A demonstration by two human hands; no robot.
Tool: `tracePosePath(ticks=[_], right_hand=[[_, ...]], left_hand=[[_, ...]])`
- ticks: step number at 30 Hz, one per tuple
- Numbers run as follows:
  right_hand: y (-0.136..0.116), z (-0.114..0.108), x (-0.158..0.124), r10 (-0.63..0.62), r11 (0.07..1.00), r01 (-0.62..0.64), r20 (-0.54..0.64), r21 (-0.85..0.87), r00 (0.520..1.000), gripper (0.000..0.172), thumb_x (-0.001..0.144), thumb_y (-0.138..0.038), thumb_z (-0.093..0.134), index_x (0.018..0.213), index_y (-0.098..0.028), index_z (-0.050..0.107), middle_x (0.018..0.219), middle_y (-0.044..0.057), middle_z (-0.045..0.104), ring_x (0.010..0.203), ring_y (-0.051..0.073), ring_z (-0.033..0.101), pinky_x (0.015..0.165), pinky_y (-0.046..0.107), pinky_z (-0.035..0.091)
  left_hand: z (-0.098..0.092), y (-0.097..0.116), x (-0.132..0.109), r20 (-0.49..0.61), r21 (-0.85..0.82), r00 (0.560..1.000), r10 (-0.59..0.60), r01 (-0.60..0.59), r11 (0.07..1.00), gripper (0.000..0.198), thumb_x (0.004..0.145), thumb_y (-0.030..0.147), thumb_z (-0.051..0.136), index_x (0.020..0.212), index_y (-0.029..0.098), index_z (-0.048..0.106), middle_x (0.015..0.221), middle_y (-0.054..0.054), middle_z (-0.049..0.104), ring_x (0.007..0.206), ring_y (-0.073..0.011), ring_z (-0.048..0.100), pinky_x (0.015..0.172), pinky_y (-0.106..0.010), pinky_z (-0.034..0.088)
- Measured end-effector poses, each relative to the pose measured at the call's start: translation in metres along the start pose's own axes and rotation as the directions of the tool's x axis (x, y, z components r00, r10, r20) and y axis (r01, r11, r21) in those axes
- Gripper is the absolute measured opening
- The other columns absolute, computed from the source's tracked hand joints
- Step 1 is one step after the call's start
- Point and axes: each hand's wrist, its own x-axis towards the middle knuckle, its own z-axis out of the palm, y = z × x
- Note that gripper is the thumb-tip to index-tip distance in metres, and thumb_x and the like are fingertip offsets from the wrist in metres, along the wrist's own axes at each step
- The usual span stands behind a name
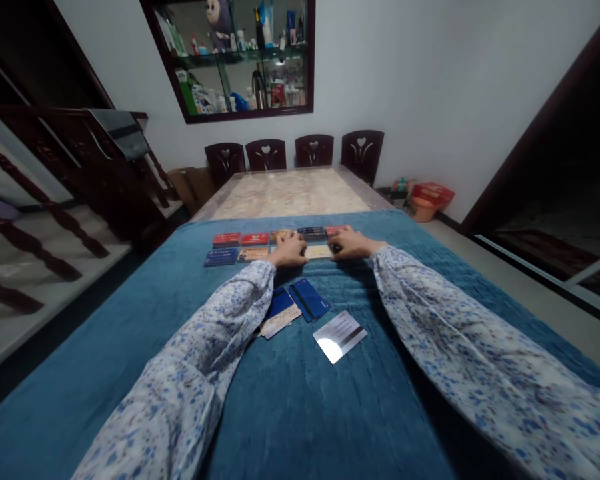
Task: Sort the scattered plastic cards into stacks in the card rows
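Note:
Two rows of neatly stacked cards lie on the blue cloth. A cream card stack (319,252) in the front row sits between my two hands. My left hand (290,251) is curled against its left side, and partly covers a yellowish stack (279,236) in the back row. From the right, the bent fingers of my right hand (351,244) press on the same cream stack, in front of a red stack (334,231). Nearer me lie loose cards: a blue card (309,299), a silver-grey card (339,337) and a small overlapping pile (281,312) beside my left sleeve.
Left of my hands are red stacks (255,239), a blue stack (221,256) and an orange-toned stack (253,254). A black stack (311,233) stands behind the cream one. The blue cloth (300,413) covers the near table; several dark chairs (314,151) line its far end.

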Motion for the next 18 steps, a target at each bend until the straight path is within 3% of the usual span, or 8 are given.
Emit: tracePosePath(ticks=[18], right_hand=[[0.0017, -0.0010, 0.0005, -0.038, 0.999, 0.038, -0.011, -0.031, 0.999, 0.039, 0.081, -0.046, 0.074, 0.115, -0.026, 0.077, 0.134, 0.015, 0.062, 0.129, 0.042, 0.044, 0.096, 0.051, 0.045]], left_hand=[[-0.0025, 0.0023, -0.0031, 0.006, 0.006, 1.000, -0.025, 0.025, 1.000, 0.039, 0.085, 0.039, 0.069, 0.122, 0.024, 0.065, 0.145, -0.012, 0.052, 0.140, -0.0372, 0.033, 0.106, -0.056, 0.034]])
